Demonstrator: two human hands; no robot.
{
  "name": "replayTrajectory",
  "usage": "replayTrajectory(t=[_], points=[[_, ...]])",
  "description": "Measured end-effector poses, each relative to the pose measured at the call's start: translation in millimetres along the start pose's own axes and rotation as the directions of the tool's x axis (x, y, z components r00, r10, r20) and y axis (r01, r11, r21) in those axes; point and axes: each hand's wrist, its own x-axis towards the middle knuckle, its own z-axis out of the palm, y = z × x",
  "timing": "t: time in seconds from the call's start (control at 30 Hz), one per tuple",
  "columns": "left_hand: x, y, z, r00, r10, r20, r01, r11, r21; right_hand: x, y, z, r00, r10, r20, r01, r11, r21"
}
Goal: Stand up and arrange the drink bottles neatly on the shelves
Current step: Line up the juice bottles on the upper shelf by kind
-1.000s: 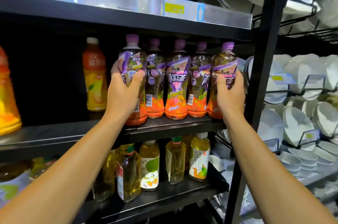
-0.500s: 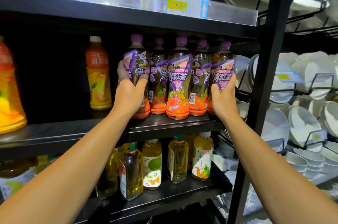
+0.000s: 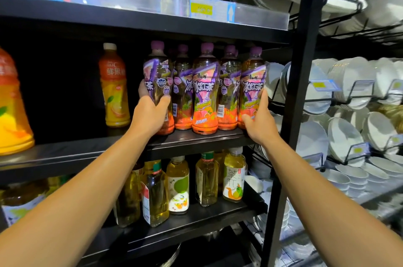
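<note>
Middle shelf [image 3: 196,139]: 5 purple-capped tea bottles [image 3: 205,90] upright in a tight front row, more behind, so this group probably nearly done. Left hand [image 3: 150,114] curled around leftmost bottle [image 3: 158,88]; right hand [image 3: 259,122] with straight fingers pressed flat against rightmost bottle [image 3: 253,90]. Orange juice bottle [image 3: 113,85] well apart at left, still alone. Lower shelf [image 3: 196,216]: yellow tea bottles [image 3: 177,186] upright but unevenly turned, probably left to arrange.

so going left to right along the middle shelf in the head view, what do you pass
large orange juice bottle → small orange juice bottle → left hand gripping the leftmost purple-capped iced tea bottle → middle iced tea bottle → rightmost iced tea bottle with the right hand on it → black shelf post → white bowls
</note>
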Motion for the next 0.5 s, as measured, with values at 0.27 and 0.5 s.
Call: replayTrajectory(t=[0.27, 0.5], points=[[-27, 1, -39, 0.985, 0.048, 0.165, -0.073, 0.987, 0.146, -36, -11, -8, 0.972, -0.033, -0.233, 0.004, 0.992, -0.125], [-71, -22, -121, 0.957, 0.289, 0.039, -0.29, 0.928, 0.233, -103, -103, 45, 0.883, -0.384, -0.268, 0.408, 0.912, 0.037]])
